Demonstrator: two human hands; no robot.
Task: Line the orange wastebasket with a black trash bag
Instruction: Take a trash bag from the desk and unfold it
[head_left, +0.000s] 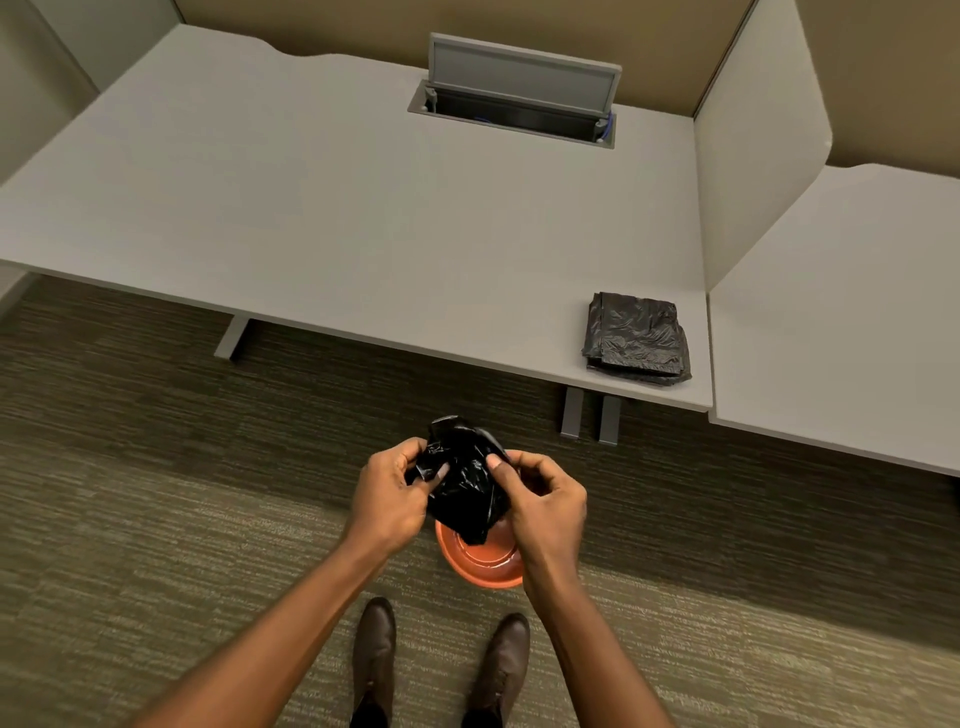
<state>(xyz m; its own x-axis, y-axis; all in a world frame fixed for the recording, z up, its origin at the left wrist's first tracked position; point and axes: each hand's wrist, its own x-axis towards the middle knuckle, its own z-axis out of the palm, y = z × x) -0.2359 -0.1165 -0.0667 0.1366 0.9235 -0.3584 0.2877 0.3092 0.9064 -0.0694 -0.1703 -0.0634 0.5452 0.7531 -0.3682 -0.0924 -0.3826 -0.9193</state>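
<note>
Just above the orange wastebasket on the carpet, the left hand and right hand both pinch a crumpled black trash bag. Beyond the wastebasket, folded spare bags lie on the desk.

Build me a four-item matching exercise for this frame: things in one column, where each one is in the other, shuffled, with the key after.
Things:
1. crumpled black trash bag
2. orange wastebasket
3. folded stack of black bags
4. open cable hatch

Places:
A. at the back of the desk, near the partition
B. on the carpet in front of the brown shoes
C. on the desk's near right corner
D. held between the left hand and the right hand, above the wastebasket

Pairs: 1-D, 2-B, 3-C, 4-A
</note>
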